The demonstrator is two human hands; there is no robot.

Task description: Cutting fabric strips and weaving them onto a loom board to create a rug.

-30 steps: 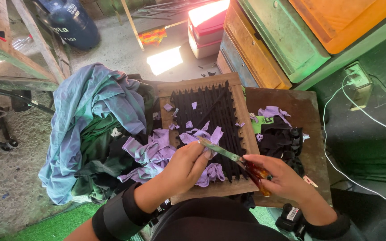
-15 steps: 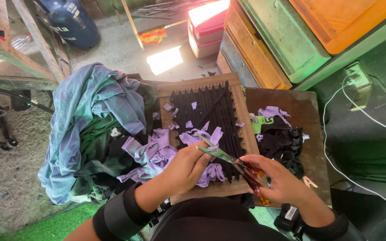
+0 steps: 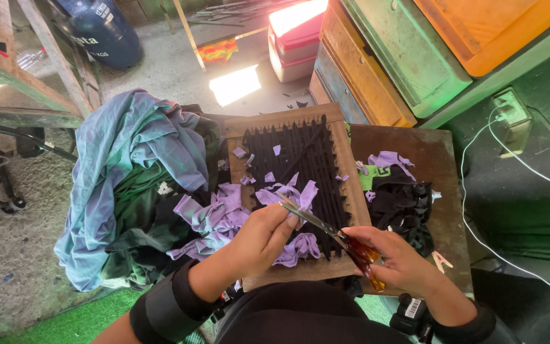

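Observation:
My right hand (image 3: 397, 260) grips scissors (image 3: 335, 233) with translucent amber handles, their blades pointing up-left. My left hand (image 3: 263, 237) pinches a purple fabric strip (image 3: 300, 196) right at the blade tips. Both hands hover over a wooden frame (image 3: 345, 167) strung with black strips, which rests on my lap. Purple fabric scraps (image 3: 214, 215) lie on the frame and spill over its left side.
A pile of blue and green cloth (image 3: 136, 172) lies to the left. Black and purple scraps (image 3: 402, 197) sit on a brown board (image 3: 437, 159) at right. Stacked coloured crates (image 3: 402, 57) stand behind, a white cable (image 3: 510, 159) runs at right, a gas cylinder (image 3: 97, 28) stands far left.
The scissors and both hands stay over the frame with only slight shifts; the purple strip remains held at the blade tips.

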